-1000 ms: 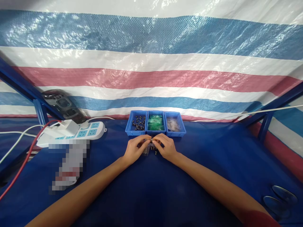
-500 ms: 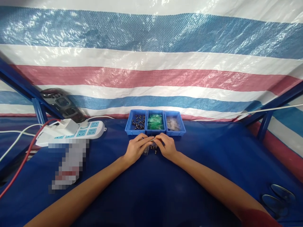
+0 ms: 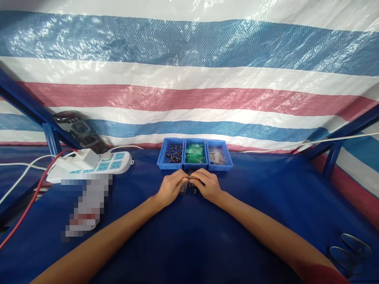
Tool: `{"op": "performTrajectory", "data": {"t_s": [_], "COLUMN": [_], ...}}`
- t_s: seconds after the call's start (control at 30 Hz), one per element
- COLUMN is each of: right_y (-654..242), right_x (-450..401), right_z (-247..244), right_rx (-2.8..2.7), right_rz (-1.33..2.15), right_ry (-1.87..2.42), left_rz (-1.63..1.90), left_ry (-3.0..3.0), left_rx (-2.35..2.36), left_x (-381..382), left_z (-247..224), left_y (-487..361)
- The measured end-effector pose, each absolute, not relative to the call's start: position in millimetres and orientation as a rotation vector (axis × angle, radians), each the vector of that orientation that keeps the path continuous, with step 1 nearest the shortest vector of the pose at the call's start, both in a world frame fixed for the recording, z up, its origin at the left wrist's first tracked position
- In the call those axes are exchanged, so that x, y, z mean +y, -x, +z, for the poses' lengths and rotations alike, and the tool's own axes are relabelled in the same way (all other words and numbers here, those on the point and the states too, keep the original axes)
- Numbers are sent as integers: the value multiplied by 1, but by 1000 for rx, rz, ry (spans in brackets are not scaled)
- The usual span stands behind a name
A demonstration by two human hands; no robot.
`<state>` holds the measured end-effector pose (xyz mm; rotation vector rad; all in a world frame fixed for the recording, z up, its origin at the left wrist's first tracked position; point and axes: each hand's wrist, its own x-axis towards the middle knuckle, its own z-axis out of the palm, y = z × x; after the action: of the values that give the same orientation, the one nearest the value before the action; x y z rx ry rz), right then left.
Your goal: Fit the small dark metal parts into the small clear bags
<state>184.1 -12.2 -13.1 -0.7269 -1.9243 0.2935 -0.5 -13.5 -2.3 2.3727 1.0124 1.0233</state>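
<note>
My left hand (image 3: 171, 187) and my right hand (image 3: 209, 185) meet at the middle of the blue table, fingertips pinched together around something small and dark that I cannot make out. Just below the fingers lie a few small brass-coloured screws (image 3: 195, 191) and a small clear plastic bag (image 3: 183, 188), partly hidden by my left hand. Behind the hands stand three blue bins in a row: the left bin (image 3: 161, 161) holds dark screws, the middle one holds green packets (image 3: 195, 153), and the right one holds clear plastic bags (image 3: 217, 156).
A white power strip (image 3: 122, 162) with plugs and cables sits at the left, beside a blurred flat item (image 3: 90, 205). A dark packaged object (image 3: 79, 128) leans behind it. Glasses (image 3: 348, 252) lie at the lower right. A striped sheet (image 3: 189, 96) hangs behind.
My fingertips have come closer together, and a dark bit now shows between them. The view has shifted very slightly.
</note>
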Motion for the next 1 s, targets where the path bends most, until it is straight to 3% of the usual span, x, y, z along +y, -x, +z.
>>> {"op": "performTrajectory", "data": {"t_s": [0.6, 1.0], "right_y": [-185, -186], "right_x": [-12, -10], "right_z": [-15, -16], "right_rx": [-1871, -1912], "right_rz": [303, 329], "right_ry": [759, 760], "left_rz": [938, 1127], "left_ry": [-2305, -2355], "left_rx": [1063, 1109], "left_x": [-14, -15], "left_z": [2, 0], "left_y": [-2, -3]}}
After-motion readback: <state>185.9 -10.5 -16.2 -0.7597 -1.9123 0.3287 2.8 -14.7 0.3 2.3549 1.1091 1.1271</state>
